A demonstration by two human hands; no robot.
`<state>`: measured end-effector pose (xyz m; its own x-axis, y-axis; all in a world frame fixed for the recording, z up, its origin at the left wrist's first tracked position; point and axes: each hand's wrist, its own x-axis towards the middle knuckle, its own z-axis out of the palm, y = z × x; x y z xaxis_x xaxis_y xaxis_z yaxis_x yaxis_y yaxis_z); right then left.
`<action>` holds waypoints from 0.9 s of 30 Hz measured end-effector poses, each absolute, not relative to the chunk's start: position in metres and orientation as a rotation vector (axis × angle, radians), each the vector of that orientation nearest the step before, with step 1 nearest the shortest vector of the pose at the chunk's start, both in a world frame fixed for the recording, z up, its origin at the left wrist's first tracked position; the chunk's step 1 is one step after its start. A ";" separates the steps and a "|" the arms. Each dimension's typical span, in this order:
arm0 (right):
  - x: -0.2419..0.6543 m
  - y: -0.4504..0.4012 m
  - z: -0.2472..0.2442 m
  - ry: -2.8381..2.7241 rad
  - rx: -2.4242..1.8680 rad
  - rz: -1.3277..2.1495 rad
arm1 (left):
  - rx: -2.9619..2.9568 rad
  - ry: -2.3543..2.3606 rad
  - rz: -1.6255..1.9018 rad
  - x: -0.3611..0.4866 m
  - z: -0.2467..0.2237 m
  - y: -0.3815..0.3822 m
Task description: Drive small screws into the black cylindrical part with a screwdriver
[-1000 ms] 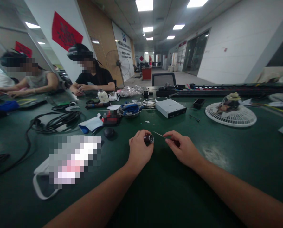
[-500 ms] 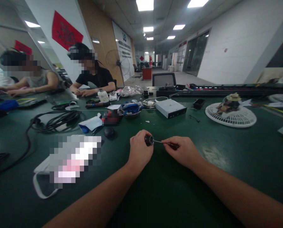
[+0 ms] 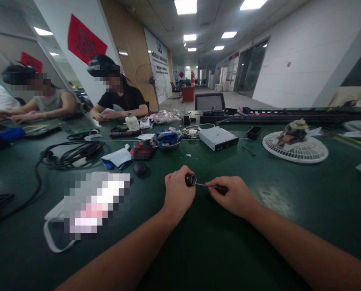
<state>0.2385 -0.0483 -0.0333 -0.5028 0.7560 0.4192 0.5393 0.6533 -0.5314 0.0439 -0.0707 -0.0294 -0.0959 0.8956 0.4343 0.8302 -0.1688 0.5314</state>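
My left hand (image 3: 180,190) is closed around a dark cylindrical part (image 3: 190,180), whose round end with a pale ring faces right. Most of that part is hidden by my fingers, so its kind does not show. In my right hand (image 3: 233,194) is a screwdriver (image 3: 221,189) with a dark handle, held in a pinch. Its thin metal shaft points left, and the tip is at the near rim of the dark part; whether it touches cannot be made out. Both hands are over the green table (image 3: 210,242).
A disc drive (image 3: 218,138) and a white fan grille (image 3: 295,147) with a motor lie beyond my hands. To the left are a black mouse (image 3: 140,169), coiled black cable (image 3: 74,153) and a blurred-out item with a white strap (image 3: 54,242). Two people sit at the far left.
The screwdriver handle has turned slightly in my right fingers, which have shifted a little. My left hand keeps its hold on the dark part.
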 end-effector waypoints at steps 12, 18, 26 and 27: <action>0.239 -0.047 -0.033 -2.192 -1.047 0.445 | 2.073 1.938 1.128 0.045 -0.030 -0.071; 0.239 -0.048 -0.034 -2.158 -0.973 0.430 | 2.099 1.885 1.109 0.046 -0.028 -0.072; 0.240 -0.050 -0.033 -2.230 -0.988 0.391 | 2.117 1.935 1.103 0.046 -0.030 -0.071; 0.240 -0.050 -0.033 -2.231 -0.959 0.394 | 2.120 1.935 1.101 0.047 -0.030 -0.071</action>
